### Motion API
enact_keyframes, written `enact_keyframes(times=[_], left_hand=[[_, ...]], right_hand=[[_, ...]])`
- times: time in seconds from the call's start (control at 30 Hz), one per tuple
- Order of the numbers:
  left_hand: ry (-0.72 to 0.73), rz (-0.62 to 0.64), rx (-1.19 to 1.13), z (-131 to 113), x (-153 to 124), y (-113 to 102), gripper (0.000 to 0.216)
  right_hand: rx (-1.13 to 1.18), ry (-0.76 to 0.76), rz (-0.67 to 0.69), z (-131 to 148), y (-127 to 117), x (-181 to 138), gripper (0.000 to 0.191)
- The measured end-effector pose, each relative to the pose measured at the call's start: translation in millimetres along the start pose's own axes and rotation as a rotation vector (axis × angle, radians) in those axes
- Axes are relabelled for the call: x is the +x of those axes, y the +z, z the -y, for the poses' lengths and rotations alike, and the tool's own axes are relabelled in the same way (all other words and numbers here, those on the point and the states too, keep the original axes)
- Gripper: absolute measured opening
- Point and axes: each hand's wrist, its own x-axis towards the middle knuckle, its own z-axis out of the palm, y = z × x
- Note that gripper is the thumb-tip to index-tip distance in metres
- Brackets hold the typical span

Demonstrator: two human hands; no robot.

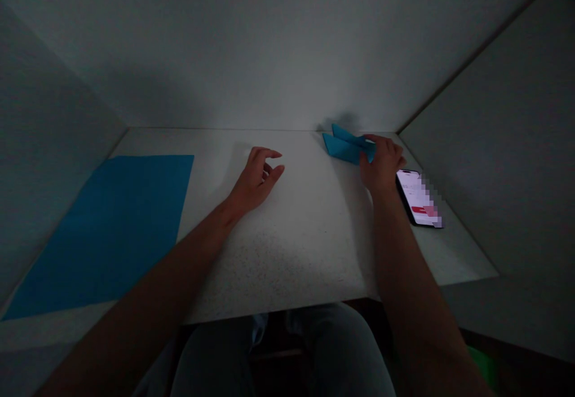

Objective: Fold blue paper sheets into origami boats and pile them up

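Near the back of the table, my right hand (381, 160) has its thumb and fingers closed around the right end of a folded blue paper boat (342, 147). Two pointed ends of the folded paper stick out to the left; its right part is hidden by my fingers. My left hand (260, 175) hovers over the middle of the white table (287, 229), thumb and index finger apart with nothing between them. On the left side lies a large flat sheet of blue paper (121, 229), partly covered by my left forearm.
A phone (420, 198) with its screen lit lies at the right, just beside my right wrist. Pale walls (260, 44) close off the table at the back and on both sides. The front edge runs above my knees (341, 349). Something green (483, 367) shows low at the right.
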Motion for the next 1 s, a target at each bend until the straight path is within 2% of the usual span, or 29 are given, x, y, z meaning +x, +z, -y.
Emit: enact_keyframes(times=[0.1,0.17,0.23,0.3,0.33,0.4,0.47,0.53,0.6,0.67,0.77,0.87,0.93,1.0], left_hand=[[-0.012,0.001,0.008,-1,-1,0,0.031],[-0.014,0.022,0.018,-2,-1,0,0.031],[-0.003,0.038,0.032,-3,-1,0,0.03],[0.027,0.019,0.066,-5,2,-2,0.028],[0.05,-0.008,0.095,-6,4,-4,0.027],[0.091,-0.1,0.167,-10,9,-15,0.025],[0.093,-0.231,0.244,-15,10,-36,0.023],[0.037,-0.344,0.336,-22,-2,-70,0.024],[-0.033,-0.347,0.486,-32,-33,-113,0.032],[-0.137,-0.3,0.679,-44,-81,-155,0.039],[-0.322,-0.092,0.893,-65,-167,-201,0.064],[-0.389,0.171,0.928,-87,-239,-212,0.091],[-0.381,0.226,0.95,-100,-270,-202,0.101],[-0.363,0.226,0.934,-112,-287,-185,0.087]], right_hand=[[0.032,0.005,-0.051,7,5,-4,0.054],[0.132,-0.12,-0.026,17,10,-8,0.045],[0.291,-0.33,0.106,30,16,-13,0.033],[0.443,-0.51,0.344,41,21,-19,0.024],[0.497,-0.551,0.464,45,24,-22,0.023],[0.564,-0.53,0.598,49,26,-24,0.025],[0.596,-0.448,0.595,48,28,-25,0.028],[0.616,-0.395,0.558,46,28,-23,0.03],[0.632,-0.384,0.55,44,28,-22,0.029],[0.647,-0.384,0.545,45,29,-22,0.029],[0.667,-0.386,0.552,48,31,-24,0.028],[0.683,-0.386,0.569,52,32,-26,0.028],[0.695,-0.377,0.569,53,31,-26,0.027],[0.712,-0.36,0.567,54,31,-26,0.026]])
